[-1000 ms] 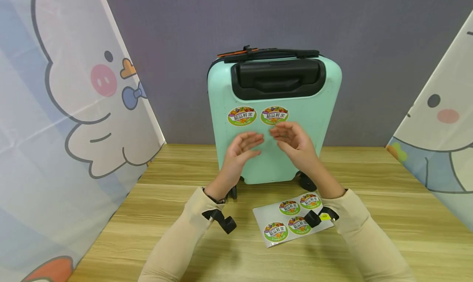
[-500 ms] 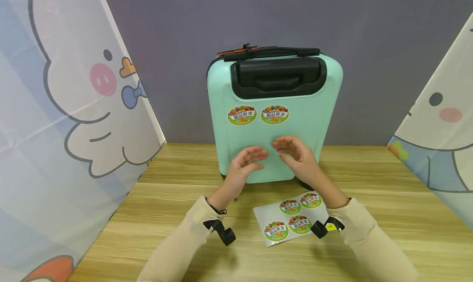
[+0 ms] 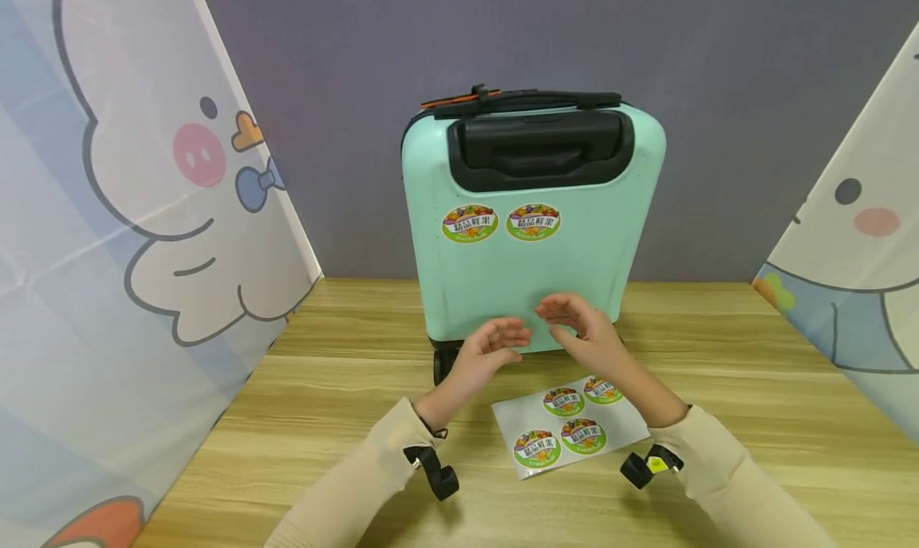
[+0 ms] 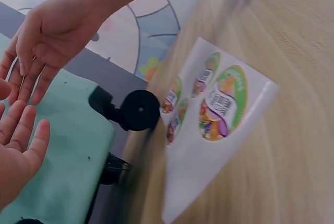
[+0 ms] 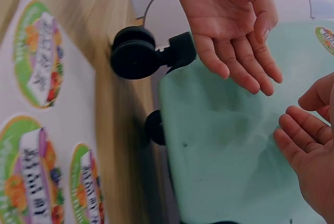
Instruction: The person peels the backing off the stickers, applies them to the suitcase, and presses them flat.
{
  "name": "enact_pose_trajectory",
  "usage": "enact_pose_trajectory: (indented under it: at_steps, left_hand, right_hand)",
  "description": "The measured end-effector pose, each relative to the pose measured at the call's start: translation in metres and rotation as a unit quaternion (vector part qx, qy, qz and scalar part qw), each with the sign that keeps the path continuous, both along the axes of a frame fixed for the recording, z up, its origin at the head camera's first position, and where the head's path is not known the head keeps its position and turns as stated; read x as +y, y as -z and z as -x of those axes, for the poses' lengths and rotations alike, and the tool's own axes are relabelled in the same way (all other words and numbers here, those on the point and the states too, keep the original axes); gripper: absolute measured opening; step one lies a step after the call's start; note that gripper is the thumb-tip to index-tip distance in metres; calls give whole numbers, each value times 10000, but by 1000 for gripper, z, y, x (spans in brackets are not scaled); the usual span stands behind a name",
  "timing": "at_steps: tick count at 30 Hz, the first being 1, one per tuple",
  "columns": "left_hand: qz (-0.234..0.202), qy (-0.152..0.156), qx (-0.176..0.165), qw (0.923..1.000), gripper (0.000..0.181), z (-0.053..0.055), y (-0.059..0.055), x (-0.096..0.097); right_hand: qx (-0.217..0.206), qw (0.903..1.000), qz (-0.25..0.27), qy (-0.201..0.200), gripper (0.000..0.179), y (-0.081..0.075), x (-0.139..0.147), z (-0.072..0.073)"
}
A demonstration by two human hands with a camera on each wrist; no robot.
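Observation:
A mint-green suitcase (image 3: 531, 269) stands upright on the table, its black handle recess at the top. Two oval fruit stickers sit side by side on its shell, a left one (image 3: 470, 224) and a right one (image 3: 534, 222). My left hand (image 3: 488, 355) is in front of the lower part of the case, fingers relaxed and holding nothing. Facing it, my right hand (image 3: 585, 333) is likewise loose, with nothing in its grasp. Below the hands a white sticker sheet (image 3: 502, 420) lies on the table, bearing several oval stickers; the right forearm partly covers it.
The wooden table (image 3: 345, 420) runs back to a grey wall (image 3: 323, 93). Cartoon-printed cloths flank it, one on the left (image 3: 43, 293) and another on the right (image 3: 861, 293). Black suitcase wheels (image 4: 140, 110) show in the wrist views.
Both hands have moved down along the front of the suitcase, from just below the stickers to near its bottom edge. The stickers and sheet have stayed in place.

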State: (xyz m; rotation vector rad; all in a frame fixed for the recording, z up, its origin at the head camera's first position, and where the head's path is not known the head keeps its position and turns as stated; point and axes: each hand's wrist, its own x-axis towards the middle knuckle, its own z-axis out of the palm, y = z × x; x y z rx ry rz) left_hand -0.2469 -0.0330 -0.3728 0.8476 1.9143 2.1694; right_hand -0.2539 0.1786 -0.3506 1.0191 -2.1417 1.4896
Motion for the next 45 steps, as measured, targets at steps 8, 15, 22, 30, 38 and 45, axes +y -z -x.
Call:
enact_pose_trajectory:
  at_steps: [8, 15, 22, 30, 38, 45]
  left_hand:
    - [360, -109, -227, 9990, 40, -2, 14, 2]
    - [772, -208, -174, 9967, 43, 2, 29, 4]
    - [1229, -184, -226, 9920, 47, 5, 36, 5]
    - [2183, -268, -195, 9753, 50, 8, 42, 5]
    - [2972, -386, 327, 9535, 52, 8, 46, 10]
    - [3697, -447, 769, 9249, 55, 6, 48, 17]
  right_hand:
    - [-206, 9984, -490, 205, 31, 18, 11, -4]
    - [-152, 9938, -1017, 412, 29, 33, 19, -7]
    - [-221, 9903, -1340, 277, 28, 44, 27, -10]
    - [-402, 9823, -1829, 51, 23, 48, 35, -15]
    - [-742, 9718, -2237, -65, 20, 51, 39, -17]
    - [-903, 9627, -2545, -163, 17, 55, 42, -14]
